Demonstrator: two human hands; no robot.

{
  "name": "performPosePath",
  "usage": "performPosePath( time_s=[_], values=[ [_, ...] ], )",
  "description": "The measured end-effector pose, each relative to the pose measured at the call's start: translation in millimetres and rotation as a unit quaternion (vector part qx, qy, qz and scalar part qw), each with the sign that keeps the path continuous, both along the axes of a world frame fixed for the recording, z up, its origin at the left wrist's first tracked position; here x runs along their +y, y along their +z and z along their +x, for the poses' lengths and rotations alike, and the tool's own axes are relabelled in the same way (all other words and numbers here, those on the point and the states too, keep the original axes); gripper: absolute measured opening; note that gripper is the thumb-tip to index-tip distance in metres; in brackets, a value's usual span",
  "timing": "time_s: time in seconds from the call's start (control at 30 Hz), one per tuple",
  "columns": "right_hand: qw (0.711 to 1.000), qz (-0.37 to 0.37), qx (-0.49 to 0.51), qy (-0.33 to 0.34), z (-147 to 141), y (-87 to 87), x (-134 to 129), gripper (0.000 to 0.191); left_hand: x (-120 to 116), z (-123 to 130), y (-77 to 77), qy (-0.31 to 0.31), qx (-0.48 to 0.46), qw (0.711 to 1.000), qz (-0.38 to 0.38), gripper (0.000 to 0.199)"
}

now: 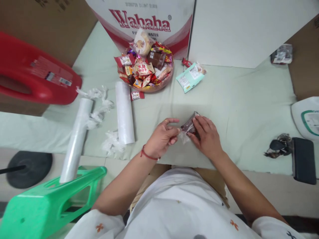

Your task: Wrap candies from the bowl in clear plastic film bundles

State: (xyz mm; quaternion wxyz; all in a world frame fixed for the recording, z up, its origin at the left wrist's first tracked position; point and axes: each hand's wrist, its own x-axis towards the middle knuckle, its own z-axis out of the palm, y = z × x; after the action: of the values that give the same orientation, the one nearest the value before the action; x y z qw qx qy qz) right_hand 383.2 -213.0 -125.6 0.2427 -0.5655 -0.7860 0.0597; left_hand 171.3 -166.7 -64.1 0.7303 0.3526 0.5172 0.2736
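the packet [188,124] is dark and glossy, with crinkled clear film [184,137] at one end. beneath it, soft matt cloth [239,109], faintly creased. the rolls [125,113] are smooth, shiny plastic; the scraps [113,143], thin crumpled film. glossy wrappers [143,69] fill a shiny, see-through bowl [163,85]. the jug [52,79] and stool [30,212] are smooth plastic, the carton [152,7] printed cardboard, the shirt [179,205] matt cloth.

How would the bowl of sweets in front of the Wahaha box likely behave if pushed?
The bowl would probably shed pieces, since the sweets are heaped above its rim. The pale packet perched on top may slip first. Many wrappers look shiny, so pieces would likely slide over one another.
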Motion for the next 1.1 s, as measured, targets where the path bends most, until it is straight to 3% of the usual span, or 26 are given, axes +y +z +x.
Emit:
performPosePath(
  time_s=[0.07,0.13,0.2,0.27,0.33,0.4,0.5,0.67,0.8,0.97,1.03,1.1],
  values=[
    [1.000,-0.016,0.013,0.015,1.9,-1.7,1.8,0.066,-2.6,-8.9,5.5,0.011,-0.005,0.998,0.055,0.036],
    [0.999,-0.025,0.021,0.020,4.7,-1.4,3.1,0.068,-5.7,-18.2,1.2,-0.001,0.058,0.977,0.207,0.026],
    [0.999,-0.031,0.025,0.023,7.0,0.0,3.2,0.067,-7.6,-27.1,-11.8,-0.058,0.165,0.902,0.395,0.027],
    [0.999,-0.036,0.027,0.028,8.5,1.4,2.6,0.066,-7.4,-33.4,-28.6,-0.149,0.256,0.795,0.529,0.040],
    [0.998,-0.042,0.029,0.035,9.4,2.1,2.1,0.067,-5.4,-34.6,-42.9,-0.225,0.296,0.720,0.586,0.051],
    [0.997,-0.051,0.030,0.043,10.4,2.3,1.9,0.071,-2.4,-30.9,-50.8,-0.259,0.300,0.690,0.606,0.046],
    [0.996,-0.068,0.028,0.050,12.4,2.8,2.2,0.077,1.7,-22.0,-51.8,-0.271,0.250,0.691,0.621,0.030],
    [0.995,-0.084,0.016,0.056,12.9,4.2,2.6,0.088,4.9,-16.8,-44.0,-0.274,0.168,0.721,0.614,0.026],
    [0.994,-0.089,0.007,0.056,11.2,4.6,2.6,0.094,7.6,-5.6,-36.5,-0.268,0.214,0.752,0.564,0.029],
    [0.995,-0.088,0.009,0.052,11.4,3.0,2.9,0.083,14.0,22.4,-35.6,-0.198,0.298,0.740,0.569,0.021],
    [0.995,-0.085,0.012,0.056,12.2,1.9,2.8,0.082,18.5,28.7,-40.0,-0.181,0.296,0.764,0.544,0.014],
    [0.995,-0.080,0.019,0.059,13.5,1.1,2.4,0.083,23.6,31.5,-45.8,-0.164,0.261,0.815,0.491,0.008]
  ],
)
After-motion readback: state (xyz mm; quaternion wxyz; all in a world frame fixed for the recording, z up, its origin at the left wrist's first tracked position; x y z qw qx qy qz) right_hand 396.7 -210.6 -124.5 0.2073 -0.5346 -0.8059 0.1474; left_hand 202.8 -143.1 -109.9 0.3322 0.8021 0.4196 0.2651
